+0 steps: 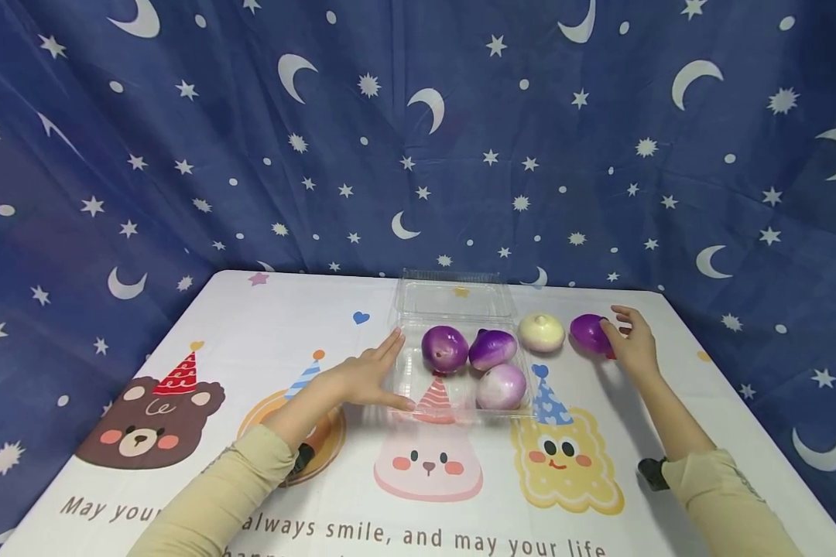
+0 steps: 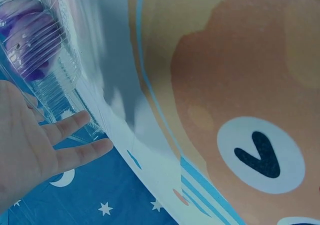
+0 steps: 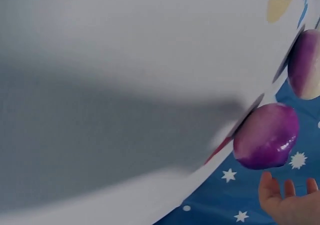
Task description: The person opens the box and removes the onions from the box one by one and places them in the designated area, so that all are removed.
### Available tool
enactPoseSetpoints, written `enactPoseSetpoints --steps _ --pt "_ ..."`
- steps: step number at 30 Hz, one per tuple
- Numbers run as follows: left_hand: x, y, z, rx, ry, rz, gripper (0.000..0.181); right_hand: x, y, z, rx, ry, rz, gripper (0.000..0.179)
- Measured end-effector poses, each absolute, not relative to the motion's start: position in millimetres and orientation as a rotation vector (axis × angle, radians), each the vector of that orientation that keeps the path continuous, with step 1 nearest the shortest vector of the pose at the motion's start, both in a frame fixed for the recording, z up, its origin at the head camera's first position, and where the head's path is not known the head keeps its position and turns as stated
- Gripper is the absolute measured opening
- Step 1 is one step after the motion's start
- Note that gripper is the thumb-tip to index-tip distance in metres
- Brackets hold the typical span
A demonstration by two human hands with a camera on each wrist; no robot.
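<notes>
Clear plastic, the rectangular hinged box [image 1: 406, 375] holds three round purple-and-lilac onions [image 1: 491, 350] — the left hand [image 1: 369, 377], fingers spread, at its left side, gripping nothing — while the loosely parted, empty right hand [image 1: 634, 346] is just beside a glossy purple onion [image 1: 588, 333] on the white printed tablecloth [image 1: 320, 321].

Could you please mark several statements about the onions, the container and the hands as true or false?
1. Three onions lie in the clear plastic container. True.
2. The container's lid is closed. False: it is open, folded back.
3. The pale yellow onion lies outside the container. True.
4. The left hand holds an onion. False: it is at the container's left side.
5. The right hand is at the rightmost purple onion. True.
</notes>
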State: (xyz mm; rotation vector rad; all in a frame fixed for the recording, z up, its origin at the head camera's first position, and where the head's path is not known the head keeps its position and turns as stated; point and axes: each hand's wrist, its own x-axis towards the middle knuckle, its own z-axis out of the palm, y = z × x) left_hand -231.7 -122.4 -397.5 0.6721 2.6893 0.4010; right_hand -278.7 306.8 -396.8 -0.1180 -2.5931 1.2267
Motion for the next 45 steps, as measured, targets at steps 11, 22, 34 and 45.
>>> enactPoseSetpoints --steps 11,22,34,45 --pt "-231 -123 -399 0.671 2.698 0.401 0.116 -271 281 -393 0.081 -2.487 1.151 0.039" --pt "-232 -124 -398 0.672 2.692 0.403 0.117 -267 256 -389 0.304 -2.489 1.087 0.036" --pt "-234 -125 -398 0.666 2.706 0.387 0.118 -265 237 -386 0.482 -2.589 1.209 0.042" --pt "-233 -123 -398 0.667 2.692 0.394 0.117 -254 226 -379 0.590 -2.633 1.265 0.042"
